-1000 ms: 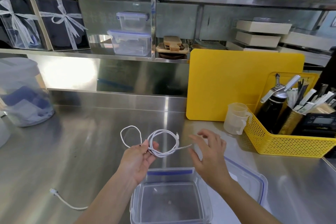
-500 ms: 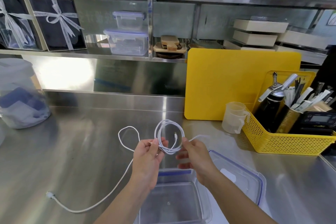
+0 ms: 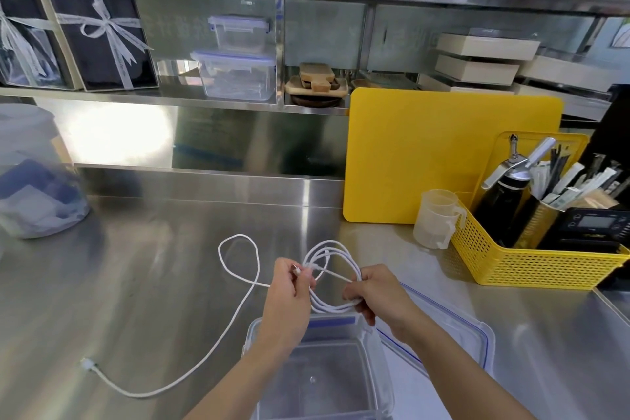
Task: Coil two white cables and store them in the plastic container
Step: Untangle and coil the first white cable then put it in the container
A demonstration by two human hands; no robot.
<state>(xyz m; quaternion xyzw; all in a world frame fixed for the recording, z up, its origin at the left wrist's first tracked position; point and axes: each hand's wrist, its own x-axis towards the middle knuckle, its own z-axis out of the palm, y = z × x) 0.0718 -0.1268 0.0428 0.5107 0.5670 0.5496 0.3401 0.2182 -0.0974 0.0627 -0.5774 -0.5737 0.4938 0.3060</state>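
Both hands grip one white cable: the left hand pinches the plug end, the right hand closes on the coil between them, above the open container. Keep loops even. The loose tail runs left-down from the left hand

A white cable is looping between the hands, above a clear container with a blue-edged lid. Right of the grip are sitting a yellow perforated basket and a yellow board.
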